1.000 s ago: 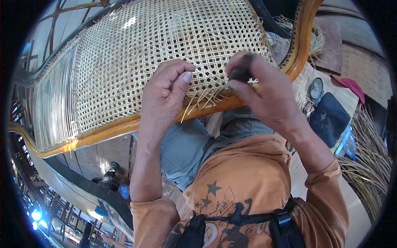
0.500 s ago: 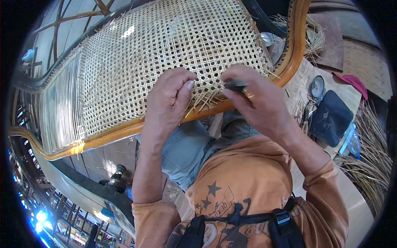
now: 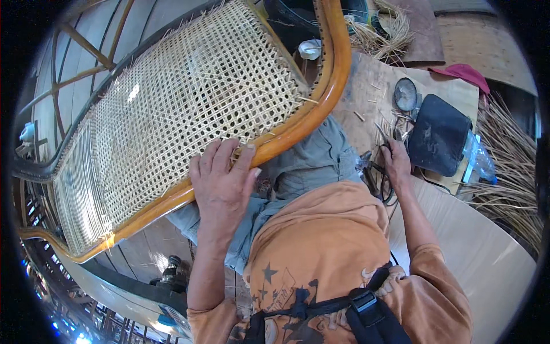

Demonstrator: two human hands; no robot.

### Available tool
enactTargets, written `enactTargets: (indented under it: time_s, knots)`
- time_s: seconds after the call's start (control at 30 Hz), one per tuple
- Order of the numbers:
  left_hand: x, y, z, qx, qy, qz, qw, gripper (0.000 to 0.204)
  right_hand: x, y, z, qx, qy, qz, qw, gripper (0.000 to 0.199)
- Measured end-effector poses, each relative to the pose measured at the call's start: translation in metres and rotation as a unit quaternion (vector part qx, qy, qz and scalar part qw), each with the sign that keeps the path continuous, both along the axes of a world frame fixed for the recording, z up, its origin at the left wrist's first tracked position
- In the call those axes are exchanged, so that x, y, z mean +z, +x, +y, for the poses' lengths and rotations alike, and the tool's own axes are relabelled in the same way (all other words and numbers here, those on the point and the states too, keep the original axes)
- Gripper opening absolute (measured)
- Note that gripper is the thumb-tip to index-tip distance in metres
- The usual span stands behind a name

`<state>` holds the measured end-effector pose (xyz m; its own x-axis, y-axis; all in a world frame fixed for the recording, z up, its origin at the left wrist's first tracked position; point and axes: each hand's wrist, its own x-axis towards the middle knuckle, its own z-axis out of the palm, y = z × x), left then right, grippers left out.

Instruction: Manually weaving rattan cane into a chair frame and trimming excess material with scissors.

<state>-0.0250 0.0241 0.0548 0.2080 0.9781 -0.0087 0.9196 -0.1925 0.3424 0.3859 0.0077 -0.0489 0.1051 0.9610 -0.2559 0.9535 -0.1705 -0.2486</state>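
A woven cane panel (image 3: 195,86) is set in a curved, varnished wooden frame (image 3: 298,135) that lies across my lap. My left hand (image 3: 217,175) rests on the frame's near rail, fingers stretched over the cane's edge and thumb apart. Short cane ends stick out by its fingertips. Off to the right, over the work board, my right hand (image 3: 398,163) has its fingers closed on a slim metal tool with dark loops below, which looks like scissors (image 3: 382,135). The fingers partly hide this tool.
Right of my hand lie a black flat pad (image 3: 440,135), a small round dish (image 3: 406,94) and a clear plastic bottle (image 3: 484,157). Long cane strands (image 3: 510,172) spread at far right. A dark bucket (image 3: 292,23) and a cane bundle (image 3: 389,34) stand behind.
My right hand has left the panel's edge, going right and down to the tools. My left hand has opened from a pinch onto the rail. The view has shifted right.
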Motion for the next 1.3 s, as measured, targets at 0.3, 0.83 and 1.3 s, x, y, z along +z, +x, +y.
enactTargets:
  time_s: [0.3, 0.83, 1.3]
  knots:
    - [-0.005, -0.017, -0.024, 0.034, 0.059, -0.039, 0.997, 0.035, -0.004, 0.004, -0.068, 0.124, -0.064, -0.120, 0.983, 0.041]
    - [0.024, -0.023, -0.016, 0.124, -0.081, -0.035, 0.988, 0.034, 0.130, -0.092, 0.016, 0.166, -0.159, 0.259, 0.938, 0.051]
    - [0.007, -0.024, -0.009, 0.020, -0.080, -0.055, 0.995, 0.041, 0.147, -0.185, 0.091, 0.019, -0.580, 0.379, 0.721, 0.044]
